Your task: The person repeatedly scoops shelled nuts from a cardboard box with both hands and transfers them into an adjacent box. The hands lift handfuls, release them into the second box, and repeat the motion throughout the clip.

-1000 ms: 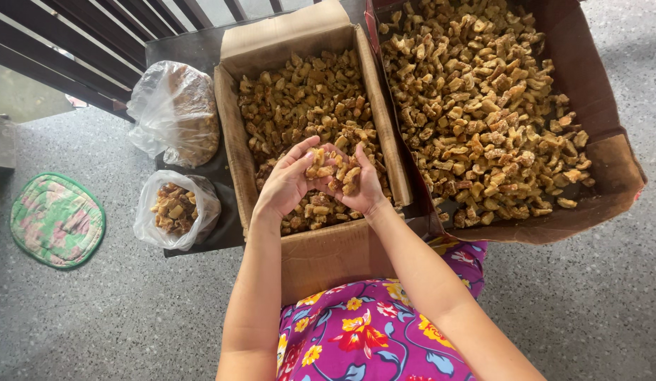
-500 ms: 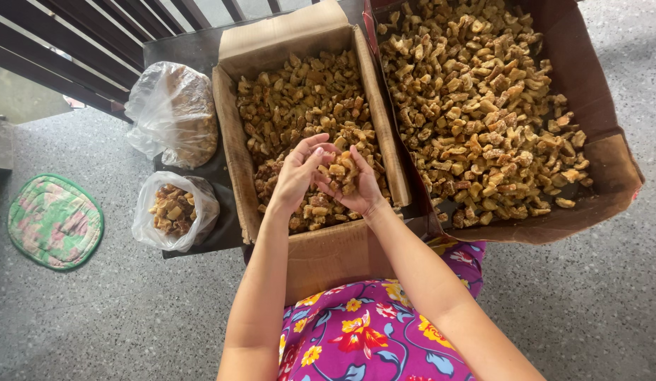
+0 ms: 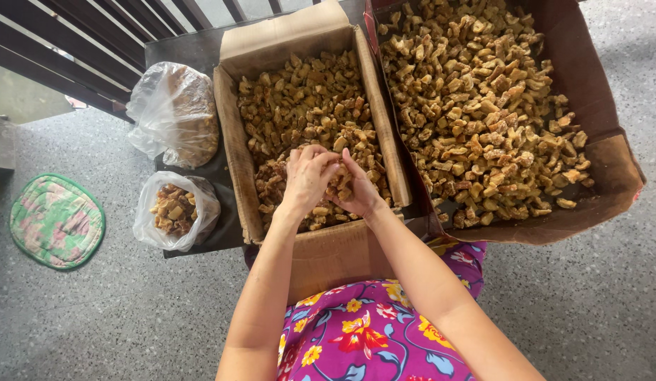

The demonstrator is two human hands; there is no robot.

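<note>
Both hands meet over the near end of the smaller cardboard box (image 3: 236,141), which is filled with knobbly, golden-brown chunks (image 3: 299,99). Left hand (image 3: 307,180) curls loosely, fingers bent down onto chunks cupped in the right hand (image 3: 357,192), whose palm is half open and faces up. A larger cardboard box (image 3: 610,169) of paler, sugary-looking pieces sits touching on the right. Two crinkled clear plastic bags (image 3: 174,113) (image 3: 176,210) lie on the left; a quilted floral pad (image 3: 56,221) rests on the speckled floor.
</note>
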